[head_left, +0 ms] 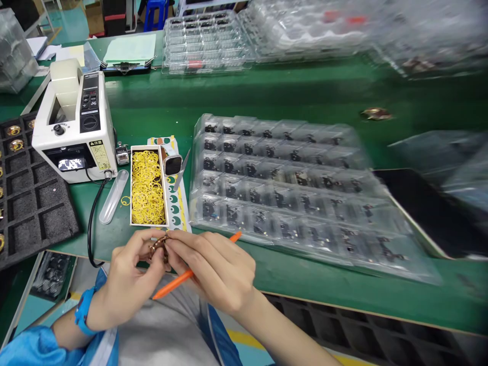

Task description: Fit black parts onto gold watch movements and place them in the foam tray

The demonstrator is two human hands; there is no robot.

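Note:
My left hand [127,277] is closed, its thumb and fingers pinching a small gold-brown metal ring-shaped part [159,246] near the table's front edge. Against the same part press the fingertips of my right hand [215,267], which also keeps an orange pen-like stick [173,284] tucked between its fingers, slanting up to the right. Fingers cover much of the metal part. Just beyond my hands lies a white box [166,203] filled with yellow rings [147,188]. To the right spreads a clear plastic tray [192,203] holding many small dark parts in its pockets.
A white tape dispenser [76,122] with a cable stands left, beside a black foam tray [23,213] with gold parts. Tweezers [182,171] lie by the box. A black flat object [423,211] sits right; clear trays [206,43] and a clipboard [127,51] line the back.

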